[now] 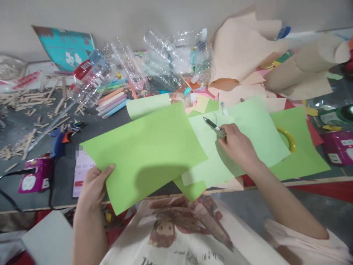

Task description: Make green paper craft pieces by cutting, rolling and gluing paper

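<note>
Pale pink card on the table: printed digits "00 01 5", the rest hidden under the green paper sheet. Red bottle label: white barcode patch, digits too small to read. White shirt: inverted lettering, too blurred to read
</note>
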The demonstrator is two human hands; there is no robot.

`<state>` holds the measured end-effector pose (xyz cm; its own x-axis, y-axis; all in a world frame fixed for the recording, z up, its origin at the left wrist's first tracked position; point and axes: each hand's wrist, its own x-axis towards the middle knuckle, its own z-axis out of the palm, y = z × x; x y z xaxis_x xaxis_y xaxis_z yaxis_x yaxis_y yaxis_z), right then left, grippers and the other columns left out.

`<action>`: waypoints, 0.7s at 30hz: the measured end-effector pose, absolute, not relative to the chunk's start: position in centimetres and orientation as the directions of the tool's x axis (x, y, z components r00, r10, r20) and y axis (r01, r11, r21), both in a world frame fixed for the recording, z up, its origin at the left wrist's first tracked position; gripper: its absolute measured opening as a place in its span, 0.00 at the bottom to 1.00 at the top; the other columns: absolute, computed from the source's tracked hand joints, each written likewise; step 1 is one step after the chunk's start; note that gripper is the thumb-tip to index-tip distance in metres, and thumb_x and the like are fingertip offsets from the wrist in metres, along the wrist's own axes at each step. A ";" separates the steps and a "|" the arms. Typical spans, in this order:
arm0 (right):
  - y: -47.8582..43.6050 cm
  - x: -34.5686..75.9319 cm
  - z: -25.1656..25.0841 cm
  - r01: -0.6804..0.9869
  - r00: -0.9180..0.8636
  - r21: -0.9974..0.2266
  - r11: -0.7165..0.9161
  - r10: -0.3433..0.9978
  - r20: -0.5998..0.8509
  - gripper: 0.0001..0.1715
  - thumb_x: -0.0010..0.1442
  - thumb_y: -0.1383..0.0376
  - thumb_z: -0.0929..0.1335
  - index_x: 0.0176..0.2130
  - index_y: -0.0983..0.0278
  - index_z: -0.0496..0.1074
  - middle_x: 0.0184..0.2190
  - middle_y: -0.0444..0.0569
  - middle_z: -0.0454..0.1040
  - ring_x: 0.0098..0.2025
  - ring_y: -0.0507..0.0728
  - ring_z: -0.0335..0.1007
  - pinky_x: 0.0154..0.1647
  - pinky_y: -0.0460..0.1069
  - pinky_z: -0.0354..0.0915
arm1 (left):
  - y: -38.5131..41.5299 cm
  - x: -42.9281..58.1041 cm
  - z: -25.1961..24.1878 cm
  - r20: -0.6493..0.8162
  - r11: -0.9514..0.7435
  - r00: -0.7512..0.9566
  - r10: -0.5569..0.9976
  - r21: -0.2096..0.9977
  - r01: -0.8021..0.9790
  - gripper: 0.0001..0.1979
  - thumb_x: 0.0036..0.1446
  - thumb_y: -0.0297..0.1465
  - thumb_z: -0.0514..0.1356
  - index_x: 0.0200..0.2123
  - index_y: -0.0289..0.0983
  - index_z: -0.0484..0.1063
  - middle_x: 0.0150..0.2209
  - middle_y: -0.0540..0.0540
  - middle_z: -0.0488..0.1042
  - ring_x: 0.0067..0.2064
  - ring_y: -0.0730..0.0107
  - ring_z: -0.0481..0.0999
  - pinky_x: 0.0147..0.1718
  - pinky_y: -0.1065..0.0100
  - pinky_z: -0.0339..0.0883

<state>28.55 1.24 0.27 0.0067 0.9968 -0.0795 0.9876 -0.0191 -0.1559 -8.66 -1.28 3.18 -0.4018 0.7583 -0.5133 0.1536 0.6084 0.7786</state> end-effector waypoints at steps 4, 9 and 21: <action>1.9 30.1 1.1 0.960 0.121 -0.247 -0.133 0.991 -0.062 0.17 0.60 0.67 0.58 0.47 0.66 0.66 0.41 0.59 0.73 0.36 0.62 0.70 0.33 0.51 0.62 | -2.2 -7.2 1.8 -0.659 0.705 -0.324 0.679 0.708 0.038 0.28 0.23 0.45 0.74 0.28 0.34 0.73 0.21 0.46 0.78 0.26 0.60 0.79 0.25 0.65 0.74; 2.9 32.8 2.3 0.953 0.165 -0.269 -0.140 0.983 0.074 0.23 0.63 0.67 0.55 0.53 0.71 0.65 0.47 0.70 0.71 0.49 0.70 0.67 0.46 0.58 0.60 | -2.7 -5.6 -0.1 -0.571 0.606 -0.217 0.791 0.779 0.161 0.30 0.35 0.50 0.69 0.36 0.32 0.75 0.33 0.41 0.81 0.38 0.55 0.80 0.31 0.65 0.73; 2.1 31.7 -0.3 0.942 0.097 -0.330 -0.055 0.989 0.111 0.20 0.62 0.57 0.62 0.48 0.66 0.71 0.39 0.57 0.75 0.38 0.64 0.72 0.37 0.56 0.67 | -1.4 -0.2 -0.8 -0.398 0.281 0.172 0.901 0.839 0.466 0.17 0.56 0.42 0.53 0.36 0.35 0.74 0.34 0.42 0.78 0.37 0.60 0.77 0.35 0.64 0.70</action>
<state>31.73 2.13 -0.30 0.0969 0.9891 0.1111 0.9424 -0.0553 -0.3298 -0.17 -1.41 -0.77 0.1720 0.9012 -0.3977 0.4665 0.2811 0.8387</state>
